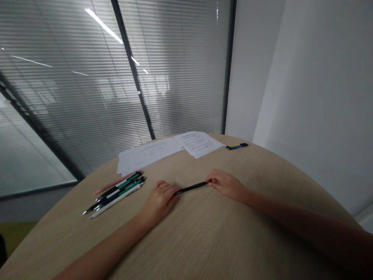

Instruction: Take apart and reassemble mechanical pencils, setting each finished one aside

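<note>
A slim black pen [190, 188] lies between my hands, just over the wooden tabletop [198, 241]. My left hand [161, 198] is closed around its left end. At the other end, my right hand [223, 183] pinches the tip between thumb and fingers. Both ends of the pen are partly hidden by the fingers. To the left of my left hand lies a group of several pens [118, 196], in white, black and green, with a pinkish one [116, 182] on the far side.
Printed paper sheets [151, 153] lie near the far edge, with another sheet [199, 144] overlapping them. To their right are a yellow pen and a blue pen [237, 146]. Behind the round table stands a glass partition with blinds [180, 77]; a white wall [314, 97] rises at right.
</note>
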`<state>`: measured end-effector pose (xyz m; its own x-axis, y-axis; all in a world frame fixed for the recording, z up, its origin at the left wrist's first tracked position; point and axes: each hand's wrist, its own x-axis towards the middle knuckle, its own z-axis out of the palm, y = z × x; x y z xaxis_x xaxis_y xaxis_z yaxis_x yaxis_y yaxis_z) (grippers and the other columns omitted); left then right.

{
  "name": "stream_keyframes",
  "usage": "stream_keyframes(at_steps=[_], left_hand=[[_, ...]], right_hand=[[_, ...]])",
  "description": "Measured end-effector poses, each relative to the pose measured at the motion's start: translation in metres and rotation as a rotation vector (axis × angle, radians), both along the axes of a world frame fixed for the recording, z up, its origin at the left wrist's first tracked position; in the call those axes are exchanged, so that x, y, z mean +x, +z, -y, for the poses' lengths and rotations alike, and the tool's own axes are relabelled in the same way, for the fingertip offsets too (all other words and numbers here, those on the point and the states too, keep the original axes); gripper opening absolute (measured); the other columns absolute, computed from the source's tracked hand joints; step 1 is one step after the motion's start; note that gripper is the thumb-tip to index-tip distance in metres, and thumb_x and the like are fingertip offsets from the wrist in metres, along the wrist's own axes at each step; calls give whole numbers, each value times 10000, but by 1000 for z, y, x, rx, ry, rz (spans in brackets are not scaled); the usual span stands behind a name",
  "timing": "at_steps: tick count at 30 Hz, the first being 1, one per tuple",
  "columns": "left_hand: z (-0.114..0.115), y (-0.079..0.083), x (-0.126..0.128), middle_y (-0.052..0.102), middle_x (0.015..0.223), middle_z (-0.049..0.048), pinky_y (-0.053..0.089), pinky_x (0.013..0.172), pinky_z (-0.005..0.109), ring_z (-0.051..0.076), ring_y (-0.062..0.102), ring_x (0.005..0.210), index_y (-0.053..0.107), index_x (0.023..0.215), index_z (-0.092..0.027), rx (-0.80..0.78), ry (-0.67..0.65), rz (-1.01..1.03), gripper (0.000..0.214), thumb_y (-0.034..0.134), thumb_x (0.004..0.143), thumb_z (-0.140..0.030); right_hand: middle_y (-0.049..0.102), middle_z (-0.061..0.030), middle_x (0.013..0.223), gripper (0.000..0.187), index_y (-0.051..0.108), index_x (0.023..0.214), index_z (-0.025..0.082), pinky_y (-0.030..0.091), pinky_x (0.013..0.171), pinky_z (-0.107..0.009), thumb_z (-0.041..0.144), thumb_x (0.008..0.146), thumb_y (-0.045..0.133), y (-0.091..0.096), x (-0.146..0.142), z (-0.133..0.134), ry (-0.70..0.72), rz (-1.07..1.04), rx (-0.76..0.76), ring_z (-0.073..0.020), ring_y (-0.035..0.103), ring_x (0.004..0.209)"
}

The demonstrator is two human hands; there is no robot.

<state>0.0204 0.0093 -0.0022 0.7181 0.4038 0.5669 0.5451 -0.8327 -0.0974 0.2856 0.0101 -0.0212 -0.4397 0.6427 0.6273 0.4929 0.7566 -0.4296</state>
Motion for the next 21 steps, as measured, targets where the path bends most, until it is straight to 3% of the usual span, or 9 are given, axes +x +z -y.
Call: stream_keyframes(at_steps=[3,10,21], left_hand=[[1,1,0,669,711,37,400,718,330,142,591,614,579,928,-148,35,-34,20,207,387,893,-216],[3,3,0,663,682,30,397,718,319,128,587,585,579,917,-135,134,-76,34,185,405,892,-192],[6,5,2,685,712,15,373,736,327,122,585,592,576,925,-159,285,-96,94,171,415,874,-135]], right_hand=[[596,-32,797,105,568,825,188,459,667,-254,112,781,509,1,-1,3,12,-24,10,-123,562,708],[592,-15,763,67,557,766,197,464,673,-263,139,734,567,4,-4,9,-41,-145,-138,-125,566,699],[588,12,701,150,527,741,201,462,655,-268,268,655,629,5,-9,9,-14,-485,-599,-119,576,668]])
